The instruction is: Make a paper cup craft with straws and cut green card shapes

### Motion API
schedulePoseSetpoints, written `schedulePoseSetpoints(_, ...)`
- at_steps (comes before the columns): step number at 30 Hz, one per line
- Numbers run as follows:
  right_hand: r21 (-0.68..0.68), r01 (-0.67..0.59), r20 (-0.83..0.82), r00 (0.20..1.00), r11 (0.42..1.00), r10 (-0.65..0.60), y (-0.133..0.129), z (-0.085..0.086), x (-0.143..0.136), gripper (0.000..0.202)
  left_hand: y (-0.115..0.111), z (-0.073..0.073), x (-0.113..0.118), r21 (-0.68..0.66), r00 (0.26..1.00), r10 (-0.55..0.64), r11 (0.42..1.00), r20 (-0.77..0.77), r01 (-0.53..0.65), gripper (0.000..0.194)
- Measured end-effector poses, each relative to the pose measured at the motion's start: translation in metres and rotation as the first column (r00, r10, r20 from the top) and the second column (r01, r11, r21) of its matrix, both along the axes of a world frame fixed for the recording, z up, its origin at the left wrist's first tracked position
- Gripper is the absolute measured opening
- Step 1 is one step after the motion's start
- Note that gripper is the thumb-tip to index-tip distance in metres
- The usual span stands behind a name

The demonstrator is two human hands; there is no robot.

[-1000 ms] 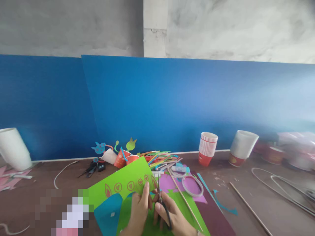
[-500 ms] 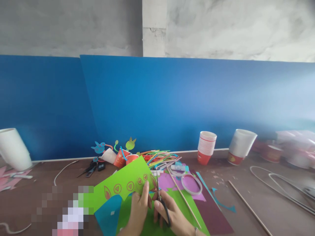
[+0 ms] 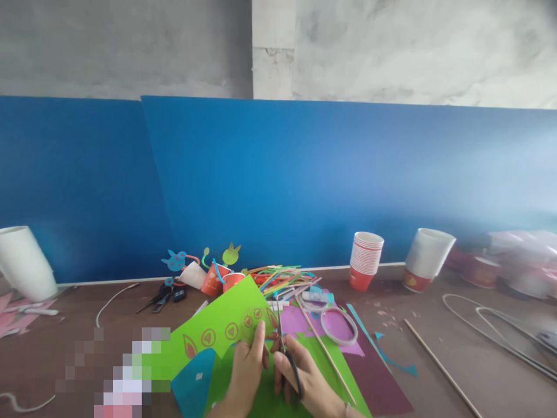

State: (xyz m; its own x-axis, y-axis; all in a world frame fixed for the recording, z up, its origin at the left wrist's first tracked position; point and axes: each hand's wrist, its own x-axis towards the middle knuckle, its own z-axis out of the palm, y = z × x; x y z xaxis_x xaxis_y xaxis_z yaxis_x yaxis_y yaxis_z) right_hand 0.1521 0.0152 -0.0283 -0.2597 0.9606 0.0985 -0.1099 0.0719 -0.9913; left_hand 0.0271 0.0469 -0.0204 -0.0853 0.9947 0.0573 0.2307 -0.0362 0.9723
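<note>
A bright green sheet of paper (image 3: pixel 226 307) with red-brown drawn circles and leaf shapes is pinched in my left hand (image 3: pixel 246 368), thumb on top near the drawings. My right hand (image 3: pixel 307 377) grips black-handled scissors (image 3: pixel 292 368), fingers wrapped round the loops. Their blades point away from me at the sheet's right edge, beside a drawn leaf shape. Whether the blades are parted is hard to make out. Beneath my hands lie another green sheet (image 3: pixel 272 400) and a blue sheet (image 3: pixel 194 386).
Paper cups with pipe-cleaner figures (image 3: pixel 215 278) and a pile of coloured pipe cleaners (image 3: pixel 282 278) sit at the back. Stacked cups (image 3: pixel 366 261) stand right of them. A tape roll (image 3: pixel 354 337), a wooden stick (image 3: pixel 439 366) and a maroon sheet (image 3: pixel 374 371) lie to the right.
The green sheet and both hands have shifted very slightly. My grip on the sheet and on the scissors looks the same.
</note>
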Motion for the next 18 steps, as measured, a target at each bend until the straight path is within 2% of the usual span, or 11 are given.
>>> schedulePoseSetpoints(3, -0.012, 0.025, 0.019, 1.000, 1.000, -0.024, -0.0003, 0.0003, -0.0004, 0.049, -0.0004, 0.0032, 0.0020, -0.092, 0.998, -0.035, 0.995, 0.055, 0.040, 0.059)
schedulePoseSetpoints(12, -0.012, 0.053, -0.017, 0.998, 0.999, -0.053, 0.0000, 0.0072, -0.0026, 0.050, -0.0007, 0.0068, 0.0016, -0.112, 0.997, -0.048, 0.992, 0.052, 0.054, 0.061)
schedulePoseSetpoints(18, -0.007, 0.072, 0.013, 0.997, 0.997, -0.072, -0.0003, 0.0034, -0.0007, 0.049, 0.0026, -0.0030, 0.0007, -0.081, 0.993, -0.045, 0.995, 0.107, 0.054, 0.059)
